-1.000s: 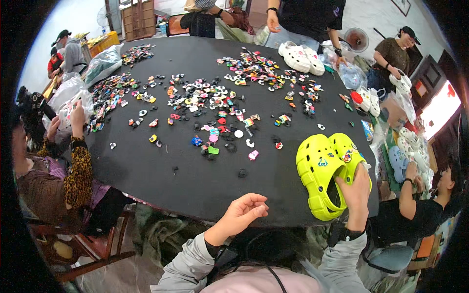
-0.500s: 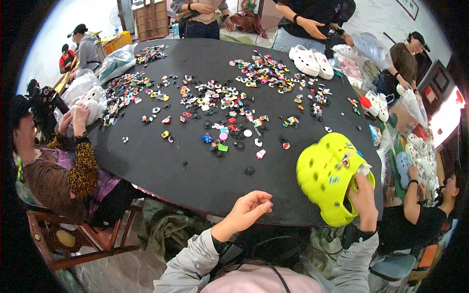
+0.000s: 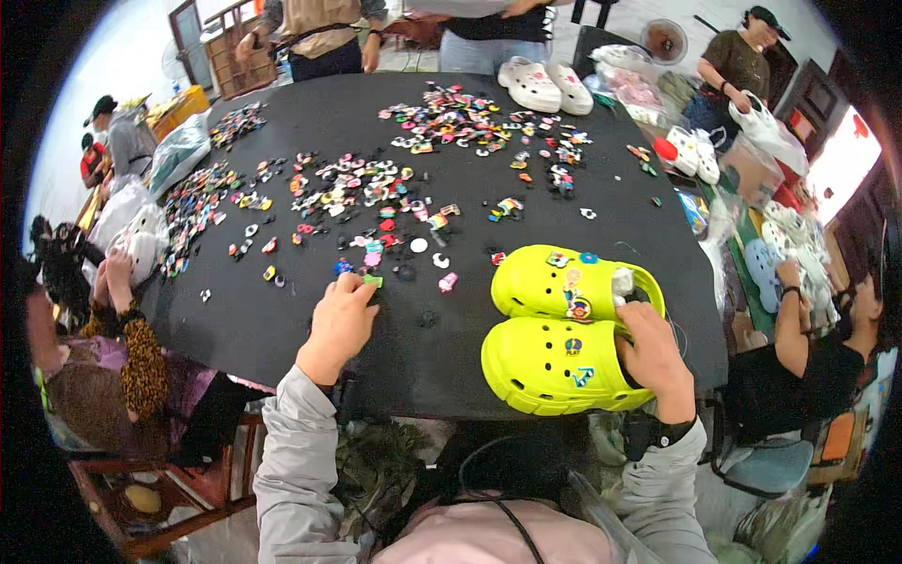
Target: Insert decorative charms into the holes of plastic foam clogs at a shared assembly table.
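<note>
Turned since half a second ago, the lime-yellow clogs (image 3: 554, 360) now have their toes to the left, and the left grip (image 3: 365, 284) has reached forward to the loose charms (image 3: 366, 183) on the black worktop (image 3: 235, 329). Its fingertips are at a small green charm (image 3: 375, 281), which lies just ahead and slightly right; thumb and forefinger are close together, though whether they have hold of it cannot be told. Clogs and right grip (image 3: 631, 324) are well to the right, so the left grip is nearer the charm. Right-hand fingers curl closed around the clogs' heel openings. Side by side near the worktop's front edge, their long axes running left to right, the clogs are glossy, holed and dotted with colourful charms
</note>
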The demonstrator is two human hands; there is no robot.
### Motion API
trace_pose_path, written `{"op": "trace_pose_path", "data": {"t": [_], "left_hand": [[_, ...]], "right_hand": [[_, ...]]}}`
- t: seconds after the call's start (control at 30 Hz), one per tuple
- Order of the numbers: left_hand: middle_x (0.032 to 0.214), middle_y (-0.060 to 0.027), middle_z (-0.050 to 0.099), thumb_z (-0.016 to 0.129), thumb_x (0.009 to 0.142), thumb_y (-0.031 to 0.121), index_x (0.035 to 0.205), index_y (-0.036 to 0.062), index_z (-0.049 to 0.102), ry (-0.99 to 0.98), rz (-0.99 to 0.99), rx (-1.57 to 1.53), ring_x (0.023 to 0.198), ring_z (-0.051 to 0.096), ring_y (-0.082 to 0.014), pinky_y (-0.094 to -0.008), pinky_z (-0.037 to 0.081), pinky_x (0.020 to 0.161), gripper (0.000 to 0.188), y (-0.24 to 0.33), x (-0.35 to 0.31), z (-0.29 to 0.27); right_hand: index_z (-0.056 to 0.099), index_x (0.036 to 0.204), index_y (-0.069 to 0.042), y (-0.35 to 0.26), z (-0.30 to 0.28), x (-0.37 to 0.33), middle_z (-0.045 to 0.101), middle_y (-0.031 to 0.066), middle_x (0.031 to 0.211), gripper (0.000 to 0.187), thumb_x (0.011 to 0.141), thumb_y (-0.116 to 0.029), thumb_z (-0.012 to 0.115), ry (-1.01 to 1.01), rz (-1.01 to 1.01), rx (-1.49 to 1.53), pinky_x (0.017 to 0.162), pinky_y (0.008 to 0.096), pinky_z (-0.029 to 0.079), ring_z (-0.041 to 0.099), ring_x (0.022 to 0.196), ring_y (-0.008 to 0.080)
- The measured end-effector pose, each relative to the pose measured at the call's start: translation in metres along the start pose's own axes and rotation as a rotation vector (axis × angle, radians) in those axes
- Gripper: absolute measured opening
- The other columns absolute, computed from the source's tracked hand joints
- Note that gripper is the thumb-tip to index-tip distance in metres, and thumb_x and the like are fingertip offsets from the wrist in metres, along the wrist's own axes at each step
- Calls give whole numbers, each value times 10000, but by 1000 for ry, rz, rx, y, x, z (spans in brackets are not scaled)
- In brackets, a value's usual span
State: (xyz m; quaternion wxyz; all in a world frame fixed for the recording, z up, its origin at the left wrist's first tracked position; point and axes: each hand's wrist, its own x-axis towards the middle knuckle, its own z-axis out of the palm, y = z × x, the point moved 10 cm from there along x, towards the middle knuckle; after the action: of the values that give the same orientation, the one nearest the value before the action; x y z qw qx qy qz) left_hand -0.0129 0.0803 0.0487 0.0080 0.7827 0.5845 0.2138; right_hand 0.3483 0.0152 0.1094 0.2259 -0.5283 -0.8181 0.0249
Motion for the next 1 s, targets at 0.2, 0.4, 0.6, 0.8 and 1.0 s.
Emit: {"op": "trace_pose_path", "data": {"t": [0.2, 0.4, 0.6, 0.8, 1.0], "left_hand": [[845, -129, 568, 762, 725, 92, 885, 17, 639, -20, -107, -266, 749, 603, -278, -351, 491, 668, 215, -27, 12, 14], [824, -116, 655, 656, 838, 23, 948, -16, 640, 101, -25, -343, 702, 647, -178, -283, 516, 644, 118, -21, 10, 5], [849, -100, 694, 599, 887, 2, 971, -51, 638, -301, -79, -1214, 788, 657, -113, -239, 514, 693, 107, 130, 11, 13], [843, -112, 648, 646, 820, -12, 939, -14, 661, -140, 249, -788, 754, 653, -206, -297, 504, 642, 121, 181, 22, -2], [806, -120, 627, 644, 790, -27, 886, -6, 640, 94, 362, -659, 707, 642, -269, -340, 518, 626, 99, 192, 15, -14]], "right_hand": [[541, 1029, -18, 2, -6, -9, 558, 144, 921, 346, 703, -4, 654, 14, 34, -28, 755, 433, 437, 534, 889, 354], [549, 1037, -9, -1, -4, -4, 564, 142, 930, 381, 672, 5, 659, 22, 17, 3, 764, 430, 439, 530, 889, 351], [553, 1046, 1, 10, 1, -9, 576, 144, 944, 373, 683, 4, 635, -20, 40, -17, 782, 428, 440, 529, 903, 348], [533, 1016, 16, 1, -3, -7, 572, 168, 952, 317, 726, -56, 639, -3, 18, 8, 775, 440, 433, 527, 899, 371], [559, 1037, -13, 5, -2, -10, 578, 140, 922, 342, 705, -47, 634, -5, 31, -16, 782, 435, 438, 528, 873, 345]]}}
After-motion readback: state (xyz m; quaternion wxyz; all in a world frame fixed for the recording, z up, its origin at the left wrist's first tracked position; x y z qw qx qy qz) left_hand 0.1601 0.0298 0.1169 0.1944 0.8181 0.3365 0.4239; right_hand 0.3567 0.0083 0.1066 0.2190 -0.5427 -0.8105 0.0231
